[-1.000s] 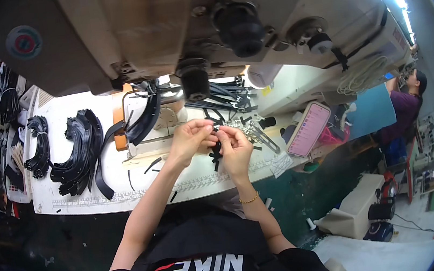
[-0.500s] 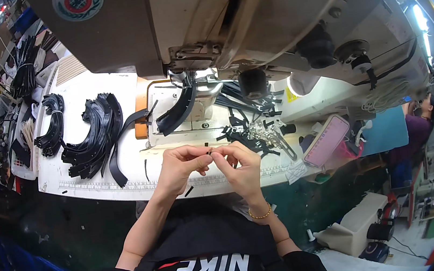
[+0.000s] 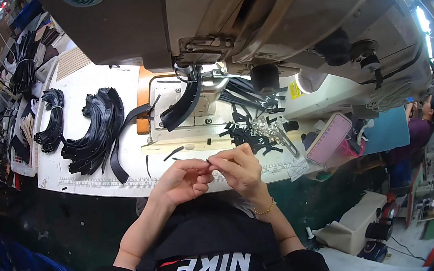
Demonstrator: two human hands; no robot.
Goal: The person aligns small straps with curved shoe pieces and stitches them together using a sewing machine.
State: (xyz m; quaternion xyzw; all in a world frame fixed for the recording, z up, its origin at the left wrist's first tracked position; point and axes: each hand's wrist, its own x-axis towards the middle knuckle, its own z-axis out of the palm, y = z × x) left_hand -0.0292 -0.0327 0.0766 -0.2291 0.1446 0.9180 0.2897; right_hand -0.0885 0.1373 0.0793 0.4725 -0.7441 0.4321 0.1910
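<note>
My left hand (image 3: 182, 183) and my right hand (image 3: 240, 172) meet above the table's front edge, both pinching at a small black piece (image 3: 208, 162) between thumbs and index fingertips. Most of it is hidden by the fingers, so its kind is unclear. Beyond them a curved black strip (image 3: 184, 108) hangs at the needle area of a sewing machine (image 3: 267, 13). Right of that lies a heap of short black strap pieces (image 3: 246, 134) with small clear or metallic pieces (image 3: 273, 128). A few thin black scraps (image 3: 173, 153) lie just beyond my left hand.
Bundles of black strips (image 3: 100, 131) lie on the left of the white table, with a measuring scale (image 3: 141, 182) along its front edge. A pink-framed phone-like object (image 3: 328, 137) rests at the right. Another person (image 3: 424, 121) is at the far right.
My fingers have shifted their pinch on the small black piece, and my right hand's fingers have drawn closer together. The view has moved slightly; thin scraps formerly behind my left hand now show.
</note>
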